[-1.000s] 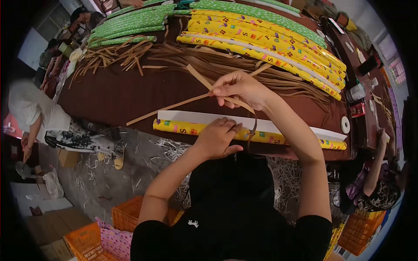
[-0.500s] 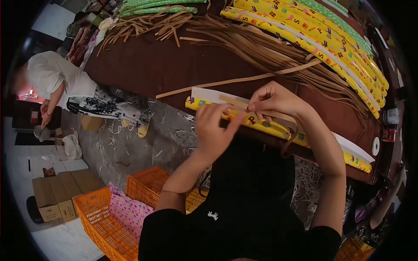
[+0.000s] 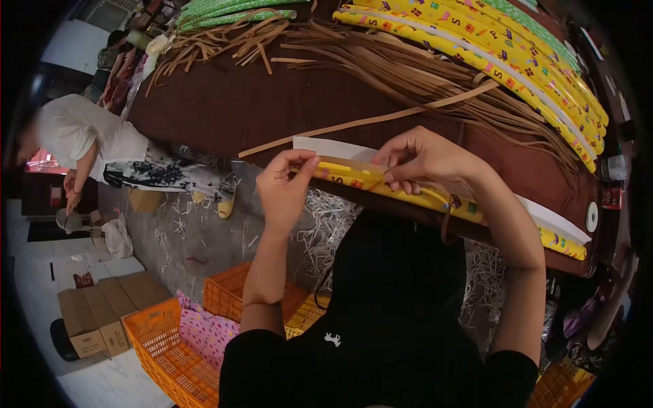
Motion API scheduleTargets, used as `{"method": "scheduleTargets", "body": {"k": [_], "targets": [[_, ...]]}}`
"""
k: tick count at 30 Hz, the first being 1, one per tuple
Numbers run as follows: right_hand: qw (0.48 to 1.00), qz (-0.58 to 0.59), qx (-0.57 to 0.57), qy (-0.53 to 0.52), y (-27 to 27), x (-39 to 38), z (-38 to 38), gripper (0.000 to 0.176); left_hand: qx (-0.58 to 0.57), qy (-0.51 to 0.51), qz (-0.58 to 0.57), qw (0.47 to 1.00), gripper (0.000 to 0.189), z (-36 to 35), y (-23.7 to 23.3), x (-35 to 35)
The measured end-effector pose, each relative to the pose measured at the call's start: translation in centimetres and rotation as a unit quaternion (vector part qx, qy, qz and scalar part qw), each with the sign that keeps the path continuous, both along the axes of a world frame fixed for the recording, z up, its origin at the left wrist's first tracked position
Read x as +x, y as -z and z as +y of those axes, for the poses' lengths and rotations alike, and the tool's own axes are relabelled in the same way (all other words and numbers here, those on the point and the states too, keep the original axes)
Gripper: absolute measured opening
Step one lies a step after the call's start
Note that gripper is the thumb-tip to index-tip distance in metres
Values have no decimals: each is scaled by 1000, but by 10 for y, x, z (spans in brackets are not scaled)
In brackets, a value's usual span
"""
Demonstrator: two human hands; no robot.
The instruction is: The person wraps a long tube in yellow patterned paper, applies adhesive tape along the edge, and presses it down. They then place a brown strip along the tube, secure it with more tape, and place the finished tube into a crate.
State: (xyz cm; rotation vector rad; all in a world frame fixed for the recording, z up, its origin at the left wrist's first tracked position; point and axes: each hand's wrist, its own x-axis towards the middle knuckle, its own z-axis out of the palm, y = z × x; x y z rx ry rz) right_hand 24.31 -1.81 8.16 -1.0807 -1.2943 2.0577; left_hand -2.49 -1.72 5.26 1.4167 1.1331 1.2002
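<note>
A yellow patterned roll (image 3: 558, 243) with a white edge lies along the near edge of the brown table (image 3: 204, 109). My left hand (image 3: 284, 185) pinches the end of a tan strip (image 3: 347, 164) at the roll's left part. Farther right, my right hand (image 3: 422, 163) has its fingers closed round the same strip, just over the roll. The strip runs along the roll between both hands, and its tail hangs below my right wrist. Behind the roll lies a single long tan strip (image 3: 326, 128), its right end on a pile of brown strips (image 3: 408, 81).
Yellow rolls (image 3: 476, 41) and green rolls (image 3: 238, 20) lie at the table's far side. A white tape roll (image 3: 591, 217) is at the right. A person in white (image 3: 95, 132) bends at the left. Orange crates (image 3: 153, 340) and cardboard boxes (image 3: 109, 306) stand lower left; shredded paper covers the floor.
My left hand has moved left along the roll, from near my right hand to the strip's end, and now pinches it. My right hand has stayed nearly in place.
</note>
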Motion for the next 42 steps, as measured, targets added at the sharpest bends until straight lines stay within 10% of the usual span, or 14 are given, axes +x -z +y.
{"method": "scheduleTargets", "body": {"k": [42], "targets": [[900,-250,349,71,36,-18,7,14,-1,65,221,973,9,82,24,-50]]}}
